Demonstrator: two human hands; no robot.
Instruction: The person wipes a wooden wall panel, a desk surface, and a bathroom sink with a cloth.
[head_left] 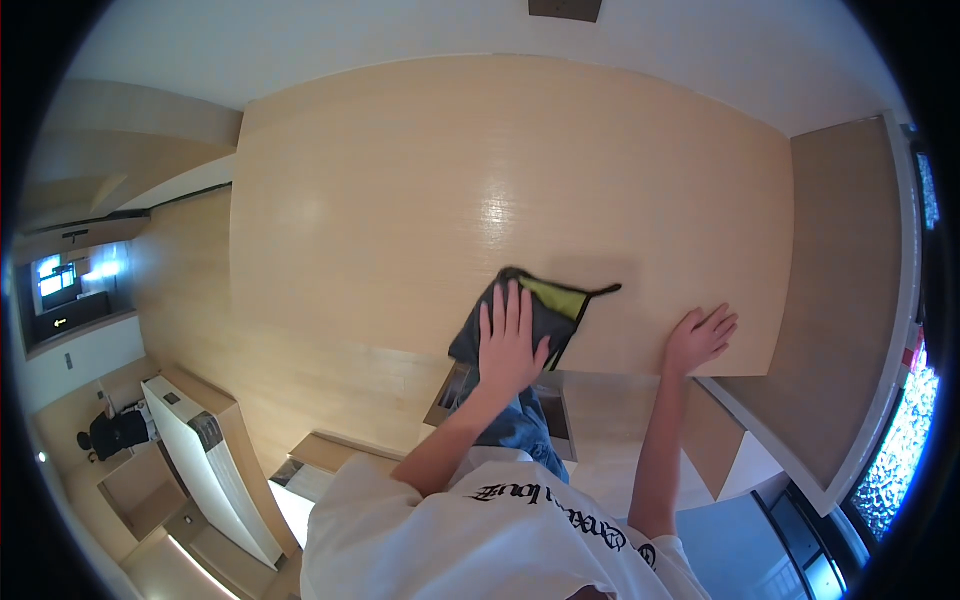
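A dark grey cleaning cloth (466, 340) with a yellow-green underside, black edging and a small hanging loop lies folded on the light wood tabletop (400, 200), near its front edge. Flat on top of this cloth rests my left hand (513, 350), fingers stretched forward and thumb out to the side. My right hand (698, 342) is farther right, its palm down on the bare wood near the front right corner. Its fingers are spread and hold nothing.
A low wooden side panel (840, 280) borders the table on the right, beside a bright window (905, 440). Behind the table rises a pale wall (400, 40). At the lower left stands a white-topped cabinet (205, 460); another person (118, 430) is beyond it.
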